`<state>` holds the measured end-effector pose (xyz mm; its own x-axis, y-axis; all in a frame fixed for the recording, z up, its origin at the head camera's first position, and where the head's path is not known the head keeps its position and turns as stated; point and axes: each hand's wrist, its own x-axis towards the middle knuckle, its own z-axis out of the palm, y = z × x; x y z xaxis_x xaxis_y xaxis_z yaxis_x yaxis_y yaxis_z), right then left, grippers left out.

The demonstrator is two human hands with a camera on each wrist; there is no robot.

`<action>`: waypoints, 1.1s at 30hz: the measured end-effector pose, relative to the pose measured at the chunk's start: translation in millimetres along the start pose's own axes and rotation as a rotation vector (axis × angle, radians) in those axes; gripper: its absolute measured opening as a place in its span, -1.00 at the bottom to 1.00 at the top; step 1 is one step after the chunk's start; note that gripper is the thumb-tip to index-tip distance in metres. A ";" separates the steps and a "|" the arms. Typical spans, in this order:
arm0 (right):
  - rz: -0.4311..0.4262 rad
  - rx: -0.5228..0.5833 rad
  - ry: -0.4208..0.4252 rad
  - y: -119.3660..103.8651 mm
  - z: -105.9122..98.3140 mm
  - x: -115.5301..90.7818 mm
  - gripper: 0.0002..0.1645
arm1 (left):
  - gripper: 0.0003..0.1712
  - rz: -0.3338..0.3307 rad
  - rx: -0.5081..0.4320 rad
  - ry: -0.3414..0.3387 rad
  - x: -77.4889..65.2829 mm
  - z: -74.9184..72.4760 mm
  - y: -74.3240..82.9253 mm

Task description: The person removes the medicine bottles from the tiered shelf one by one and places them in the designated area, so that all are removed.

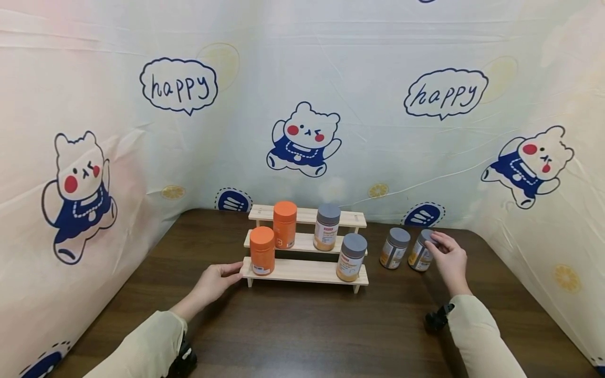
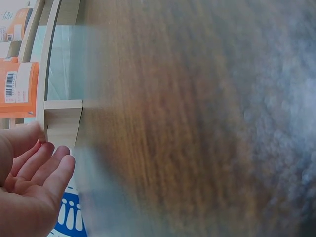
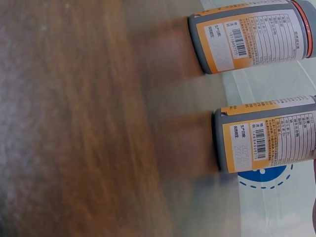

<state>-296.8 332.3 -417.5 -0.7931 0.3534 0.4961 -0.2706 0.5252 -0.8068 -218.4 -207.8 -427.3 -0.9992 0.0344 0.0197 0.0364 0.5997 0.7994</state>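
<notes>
A three-tier wooden display rack stands on the table; my left hand pinches the left end of its lowest board between thumb and fingers. Orange bottles sit at the left of that board and of the middle one. To their right, grey-lidded bottles stand on the middle board and the lowest. Right of the rack, my right hand grips the grey lid of a supplement bottle, whose label shows in the right wrist view. A matching bottle stands just left of it.
The dark wooden table extends in front of the rack. Behind and at both sides hangs a pale printed curtain with cartoon bears, close to the rack's back.
</notes>
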 end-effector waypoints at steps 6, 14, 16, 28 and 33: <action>-0.019 0.042 -0.025 -23.8 -3.7 -11.5 -0.67 | -0.55 -0.011 0.001 -0.005 -0.5 0.1 0.1; -0.023 0.059 -0.025 -5.5 -1.9 -6.1 -0.67 | -0.55 -0.003 -0.008 -0.005 -0.3 -0.2 0.2; -0.022 0.046 -0.018 -3.7 -1.4 -5.1 -0.66 | -0.55 -0.003 -0.011 -0.006 -0.2 -0.2 0.4; 0.012 0.145 -0.018 -45.9 -9.9 -2.2 -0.60 | -0.55 -0.009 -0.001 -0.007 -0.3 -0.1 0.9; -0.009 0.127 -0.087 -70.9 -8.2 6.6 -0.51 | -0.56 -0.003 0.000 -0.004 -0.4 -0.4 0.4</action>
<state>-278.4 303.7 -354.3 -0.8329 0.2779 0.4785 -0.3405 0.4244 -0.8390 -217.9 -207.9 -426.7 -0.9992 0.0361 0.0146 0.0334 0.5996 0.7996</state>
